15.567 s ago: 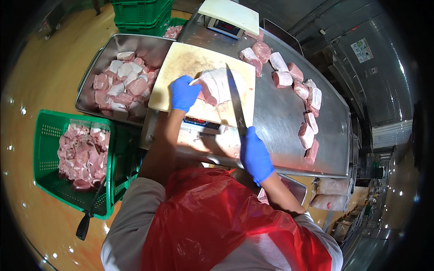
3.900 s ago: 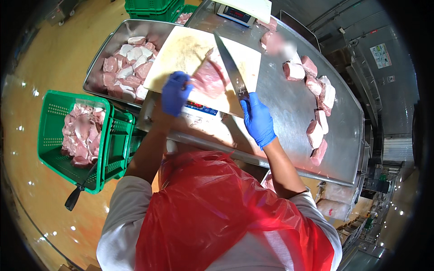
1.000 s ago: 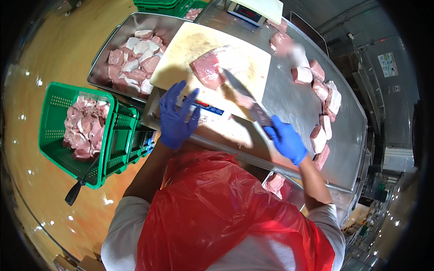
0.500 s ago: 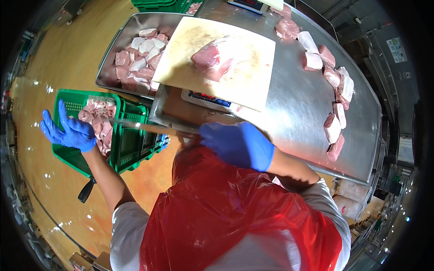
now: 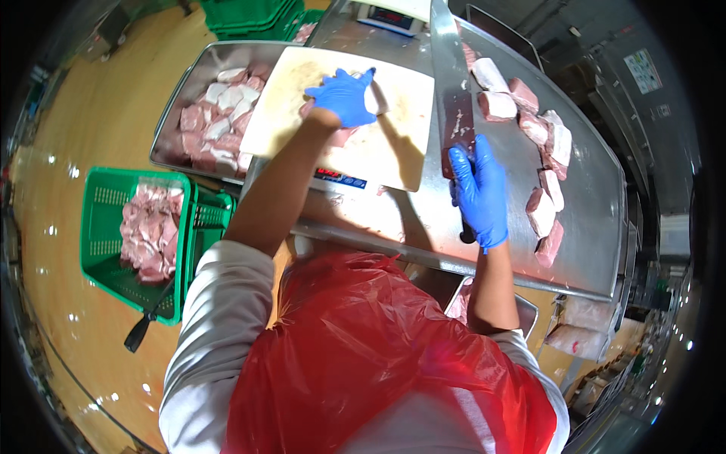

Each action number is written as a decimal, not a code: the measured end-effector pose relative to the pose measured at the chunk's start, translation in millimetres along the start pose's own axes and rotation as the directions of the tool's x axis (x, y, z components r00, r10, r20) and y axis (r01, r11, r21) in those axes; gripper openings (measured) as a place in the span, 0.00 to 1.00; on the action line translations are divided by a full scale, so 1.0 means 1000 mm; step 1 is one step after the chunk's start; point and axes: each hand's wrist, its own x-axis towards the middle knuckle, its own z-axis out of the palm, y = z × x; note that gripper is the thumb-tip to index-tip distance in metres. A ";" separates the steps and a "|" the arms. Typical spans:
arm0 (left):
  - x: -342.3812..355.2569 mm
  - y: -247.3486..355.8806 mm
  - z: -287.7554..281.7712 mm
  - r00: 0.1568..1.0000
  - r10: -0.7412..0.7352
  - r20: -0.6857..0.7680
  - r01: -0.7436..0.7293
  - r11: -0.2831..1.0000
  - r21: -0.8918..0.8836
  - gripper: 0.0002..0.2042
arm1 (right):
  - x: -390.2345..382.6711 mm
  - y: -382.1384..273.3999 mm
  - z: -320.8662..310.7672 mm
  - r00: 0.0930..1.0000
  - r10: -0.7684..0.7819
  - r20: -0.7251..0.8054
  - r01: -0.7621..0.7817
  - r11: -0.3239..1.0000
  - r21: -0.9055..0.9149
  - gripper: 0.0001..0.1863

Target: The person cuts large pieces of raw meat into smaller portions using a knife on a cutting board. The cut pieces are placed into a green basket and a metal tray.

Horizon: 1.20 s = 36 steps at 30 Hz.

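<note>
My left hand (image 5: 344, 98), in a blue glove, lies spread over a piece of raw meat (image 5: 342, 138) on the pale cutting board (image 5: 280, 113). The hand covers most of that meat. To the right of the board, my right hand (image 5: 484, 195), also gloved in blue, is closed round the handle of a large knife (image 5: 455, 98). Its broad blade, flecked with bits of meat, points away from me over the steel table. Beneath the board's near edge shows a scale (image 5: 340, 179) with a lit red display.
Several meat blocks (image 5: 541, 212) line the right of the steel table (image 5: 499, 250). Left of the board stands a steel tub (image 5: 162, 136) of cut meat. A green crate (image 5: 98, 242) with trimmings is nearer, a black-handled tool (image 5: 140, 329) against it. Another scale (image 5: 389, 20) sits far back.
My left hand has swung from beside the green crate onto the meat on the board. My right hand has moved right, turning the knife from pointing left to pointing away from me.
</note>
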 end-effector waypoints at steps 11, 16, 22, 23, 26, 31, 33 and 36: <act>-0.021 -0.067 0.028 0.343 0.935 0.086 -0.906 0.305 0.294 0.25 | -0.067 0.083 -0.019 0.989 0.145 -0.026 -0.147 0.983 -0.113 0.13; -0.094 -0.119 0.024 0.639 0.723 -0.263 -0.768 0.620 -0.159 0.26 | -0.086 0.096 0.016 0.980 0.183 0.084 -0.164 0.967 -0.195 0.12; -0.143 -0.084 0.089 0.819 -0.038 -0.572 -0.308 0.813 -0.494 0.13 | -0.048 0.050 0.102 0.969 -0.190 0.158 0.222 0.950 -0.218 0.09; -0.141 -0.080 0.092 0.806 -0.067 -0.589 -0.289 0.823 -0.489 0.11 | -0.037 0.044 0.118 0.957 -0.239 0.164 0.273 0.933 -0.235 0.10; -0.137 -0.076 0.101 0.746 -0.136 -0.651 -0.269 0.833 -0.483 0.09 | -0.007 0.011 0.154 0.923 -0.327 0.203 0.373 0.891 -0.260 0.11; -0.143 -0.078 0.116 0.654 -0.118 -0.747 -0.288 0.874 -0.391 0.11 | 0.010 -0.013 0.176 0.864 -0.317 0.390 0.467 0.795 -0.388 0.14; -0.145 -0.078 0.122 0.617 -0.124 -0.777 -0.303 0.874 -0.380 0.11 | 0.005 -0.004 0.166 0.844 -0.230 0.484 0.468 0.757 -0.456 0.13; -0.151 -0.086 0.124 0.683 -0.188 -0.706 -0.256 0.844 -0.472 0.10 | -0.010 0.023 0.117 0.797 -0.204 0.569 0.534 0.679 -0.504 0.12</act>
